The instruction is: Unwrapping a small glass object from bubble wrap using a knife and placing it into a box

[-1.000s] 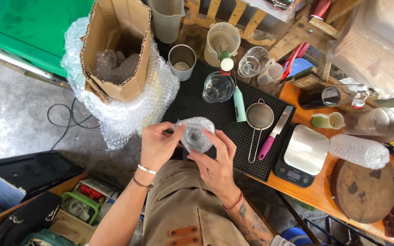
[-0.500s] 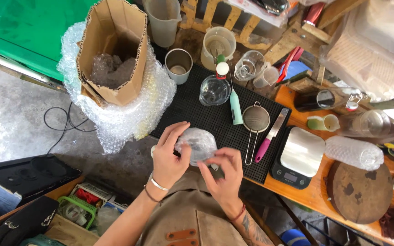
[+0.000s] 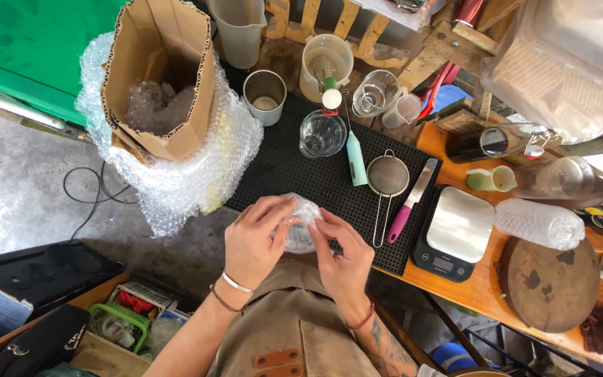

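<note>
Hands meet at the near edge of the black bar mat (image 3: 294, 167), just in front of the person's apron. Left hand (image 3: 254, 241) is clenched around a clear object wrapped in bubble wrap (image 3: 301, 223), fingers curled over its left and upper side. Right hand (image 3: 343, 255) grips the same bundle from the right, fingertips pressed into the wrap. The bundle sits between both palms, at the mat's front border; whether it rests on the mat cannot be told. The kind of object inside the wrap cannot be told either.

On the mat, beyond the hands:
- clear glass tumbler (image 3: 321, 134), upright, near the middle;
- pale green handheld frother (image 3: 356, 159), lying flat just right of the tumbler;
- mesh strainer (image 3: 387, 176), lying with its handle toward the person;
- knife with a pink handle (image 3: 410, 199), just right of the strainer;
- steel cup (image 3: 265, 96), upright at the far left of the mat.

Digital scale (image 3: 455, 234) stands on the orange counter (image 3: 486, 286), right of the mat. Round wooden board (image 3: 549, 283) lies further right, with a clear plastic bottle (image 3: 537, 223) on its side between them.

Cardboard box (image 3: 162, 77) stands open to the left of the mat, bedded in a loose sheet of bubble wrap (image 3: 183, 174).
</note>
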